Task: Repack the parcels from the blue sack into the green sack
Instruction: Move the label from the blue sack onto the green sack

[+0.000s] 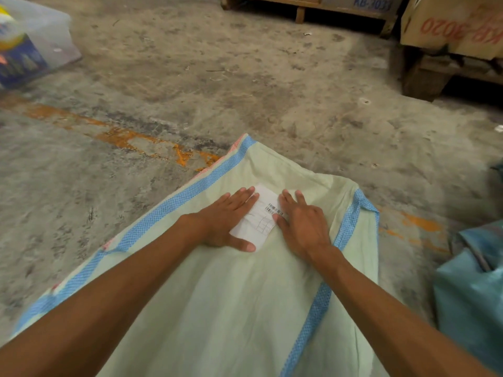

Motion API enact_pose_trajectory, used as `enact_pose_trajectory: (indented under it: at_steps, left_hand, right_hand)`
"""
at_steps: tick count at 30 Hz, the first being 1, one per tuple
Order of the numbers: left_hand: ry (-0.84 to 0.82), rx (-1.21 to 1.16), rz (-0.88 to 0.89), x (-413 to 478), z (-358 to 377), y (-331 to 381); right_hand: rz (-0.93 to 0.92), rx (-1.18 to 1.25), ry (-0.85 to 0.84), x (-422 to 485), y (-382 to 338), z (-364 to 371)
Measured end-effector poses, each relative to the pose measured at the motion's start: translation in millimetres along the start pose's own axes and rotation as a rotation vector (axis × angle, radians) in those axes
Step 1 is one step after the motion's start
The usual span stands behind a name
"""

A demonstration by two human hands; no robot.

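A pale green woven sack (234,295) with blue mesh edge strips lies flat on the concrete floor in front of me. A white paper label (261,213) with barcodes rests on its upper part. My left hand (228,219) lies flat with fingers spread on the label's left edge. My right hand (302,221) presses flat on the label's right edge. Neither hand grips anything. Part of the blue sack (471,289) shows at the right edge, bulging.
Bare dusty concrete floor with a worn orange line (122,137) stretches ahead. Wooden pallets (424,74) with cardboard boxes (451,23) stand at the back right. A clear plastic bin (32,42) sits at the far left.
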State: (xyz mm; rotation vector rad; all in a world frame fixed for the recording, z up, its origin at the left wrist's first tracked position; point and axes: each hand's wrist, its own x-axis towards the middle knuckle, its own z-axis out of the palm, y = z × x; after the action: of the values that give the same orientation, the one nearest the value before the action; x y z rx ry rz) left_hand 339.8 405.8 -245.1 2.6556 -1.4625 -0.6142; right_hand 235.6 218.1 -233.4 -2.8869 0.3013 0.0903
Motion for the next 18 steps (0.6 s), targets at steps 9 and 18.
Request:
enact_pose_trajectory:
  at_steps: [9,18]
  left_hand:
    - [-0.103,0.290,-0.153,24,-24,22]
    - [-0.119,0.251,-0.188,25,-23,20]
  right_hand:
    - [0.148,0.205,0.121,3,7,3]
    - [0.281,0.392,0.260,15,13,-9]
